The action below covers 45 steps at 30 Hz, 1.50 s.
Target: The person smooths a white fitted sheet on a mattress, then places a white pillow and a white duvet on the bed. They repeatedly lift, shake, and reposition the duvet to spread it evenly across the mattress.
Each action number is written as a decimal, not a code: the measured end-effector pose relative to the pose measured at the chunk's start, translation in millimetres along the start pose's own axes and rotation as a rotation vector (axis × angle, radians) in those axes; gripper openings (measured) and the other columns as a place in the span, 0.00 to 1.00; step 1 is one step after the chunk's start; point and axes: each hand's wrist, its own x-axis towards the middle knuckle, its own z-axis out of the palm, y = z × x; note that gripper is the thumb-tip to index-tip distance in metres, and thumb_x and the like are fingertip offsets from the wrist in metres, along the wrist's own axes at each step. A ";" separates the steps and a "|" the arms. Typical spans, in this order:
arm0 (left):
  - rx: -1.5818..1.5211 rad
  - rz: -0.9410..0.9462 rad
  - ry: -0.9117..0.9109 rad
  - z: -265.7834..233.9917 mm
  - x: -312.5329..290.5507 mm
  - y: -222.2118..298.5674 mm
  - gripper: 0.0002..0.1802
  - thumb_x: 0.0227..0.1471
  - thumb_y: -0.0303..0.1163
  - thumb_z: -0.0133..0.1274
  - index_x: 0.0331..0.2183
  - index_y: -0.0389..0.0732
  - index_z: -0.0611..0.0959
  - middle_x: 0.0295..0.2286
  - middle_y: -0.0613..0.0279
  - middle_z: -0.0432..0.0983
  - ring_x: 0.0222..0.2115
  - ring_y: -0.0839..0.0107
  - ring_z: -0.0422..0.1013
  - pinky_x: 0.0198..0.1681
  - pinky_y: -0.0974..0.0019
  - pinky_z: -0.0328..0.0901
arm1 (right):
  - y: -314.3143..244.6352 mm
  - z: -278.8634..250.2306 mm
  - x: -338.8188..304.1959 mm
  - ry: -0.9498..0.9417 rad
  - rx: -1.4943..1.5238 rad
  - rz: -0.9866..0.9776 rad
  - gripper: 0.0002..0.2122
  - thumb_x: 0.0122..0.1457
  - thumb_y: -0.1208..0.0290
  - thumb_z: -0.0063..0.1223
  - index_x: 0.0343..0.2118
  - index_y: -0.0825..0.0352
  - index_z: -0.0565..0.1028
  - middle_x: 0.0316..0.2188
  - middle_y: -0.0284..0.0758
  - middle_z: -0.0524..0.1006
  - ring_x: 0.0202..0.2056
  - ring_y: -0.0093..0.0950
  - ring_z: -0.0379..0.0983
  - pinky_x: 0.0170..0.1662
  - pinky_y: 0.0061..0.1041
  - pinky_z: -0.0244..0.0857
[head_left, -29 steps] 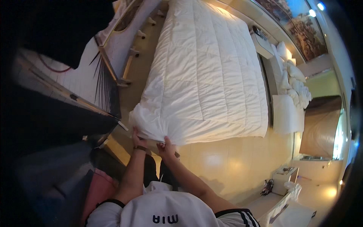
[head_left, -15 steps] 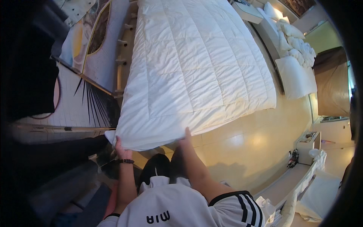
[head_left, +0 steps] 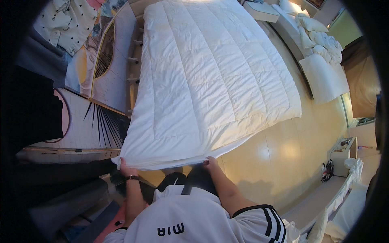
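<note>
A white quilted duvet [head_left: 202, 81] lies spread over a bed, its stitched panels running away from me. Its near edge is raised toward my body. My left hand [head_left: 126, 166], with a dark band on the wrist, is closed on the near left corner, where a bit of white cloth pokes out beyond the fingers. Farther right along that same edge, my right hand [head_left: 210, 163] pinches the duvet with curled fingers. Between the two hands the edge is drawn fairly straight, just in front of my legs.
Patterned panels [head_left: 111, 87] and dark hanging cloth [head_left: 34, 109] stand close on the left. At the upper right are a white nightstand [head_left: 261, 12] and another bed with rumpled bedding [head_left: 320, 44]. Pale tiled floor [head_left: 267, 162] runs along the right, toward a small shelf unit [head_left: 343, 152].
My right hand has gone from extended fingers by the edge to a grip on it. The near edge has come closer to me and straightened, and my left hand still holds its corner.
</note>
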 end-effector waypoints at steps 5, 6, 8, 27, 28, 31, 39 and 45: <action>0.132 0.331 0.020 75.9 -45.5 9.7 0.23 0.47 0.34 0.53 0.42 0.29 0.70 0.40 0.50 0.70 0.39 0.60 0.68 0.44 0.60 0.63 | -121.8 -27.0 -36.5 0.316 0.771 0.452 0.17 0.46 0.77 0.46 0.42 0.69 0.64 0.24 0.43 0.70 0.22 0.34 0.70 0.22 0.30 0.64; 0.148 0.375 0.008 95.0 -54.0 7.9 0.23 0.47 0.33 0.53 0.42 0.28 0.71 0.39 0.50 0.70 0.38 0.61 0.68 0.43 0.61 0.64 | -133.0 -34.7 -40.5 0.350 0.719 0.346 0.21 0.46 0.76 0.47 0.46 0.68 0.62 0.25 0.44 0.70 0.22 0.35 0.70 0.23 0.30 0.65; 0.178 0.468 -0.008 140.9 -82.4 6.2 0.22 0.46 0.32 0.54 0.40 0.27 0.71 0.38 0.50 0.71 0.36 0.62 0.69 0.41 0.61 0.65 | -170.6 -41.0 -62.5 0.412 0.607 0.138 0.29 0.44 0.76 0.49 0.53 0.66 0.58 0.28 0.45 0.71 0.22 0.37 0.71 0.25 0.31 0.66; 0.320 0.713 -0.804 527.4 -152.3 -153.4 0.14 0.48 0.26 0.50 0.38 0.30 0.73 0.32 0.60 0.73 0.32 0.74 0.67 0.37 0.70 0.62 | -281.6 -86.0 32.1 -0.104 -0.186 -0.290 0.14 0.53 0.65 0.49 0.38 0.70 0.73 0.31 0.35 0.74 0.34 0.25 0.68 0.38 0.27 0.62; 0.360 0.732 -0.843 562.2 -147.7 -181.6 0.14 0.48 0.26 0.50 0.39 0.31 0.73 0.31 0.60 0.73 0.32 0.74 0.68 0.37 0.70 0.62 | -302.0 -97.4 35.4 -0.058 -0.118 -0.204 0.14 0.53 0.64 0.49 0.36 0.71 0.73 0.29 0.33 0.74 0.31 0.23 0.68 0.35 0.25 0.62; 0.479 0.869 -0.951 662.4 -138.9 -270.5 0.17 0.47 0.26 0.49 0.41 0.32 0.72 0.32 0.53 0.72 0.33 0.68 0.68 0.39 0.68 0.62 | -351.2 -131.6 62.0 0.052 0.258 -0.095 0.14 0.54 0.61 0.50 0.33 0.70 0.73 0.22 0.27 0.71 0.22 0.17 0.65 0.26 0.19 0.60; 1.350 0.528 -1.195 637.2 -38.0 -514.8 0.28 0.41 0.38 0.53 0.45 0.35 0.70 0.37 0.48 0.71 0.39 0.54 0.67 0.45 0.59 0.61 | -314.9 -249.4 212.1 0.463 -0.446 -0.098 0.24 0.47 0.59 0.56 0.41 0.73 0.67 0.33 0.43 0.74 0.34 0.33 0.71 0.33 0.26 0.64; 2.073 0.509 -0.753 458.2 112.9 -465.6 0.22 0.42 0.38 0.54 0.42 0.46 0.72 0.43 0.55 0.64 0.47 0.57 0.58 0.49 0.54 0.54 | -285.7 -241.1 213.7 0.497 -0.671 0.174 0.26 0.43 0.55 0.58 0.39 0.72 0.67 0.36 0.51 0.72 0.41 0.45 0.69 0.40 0.35 0.64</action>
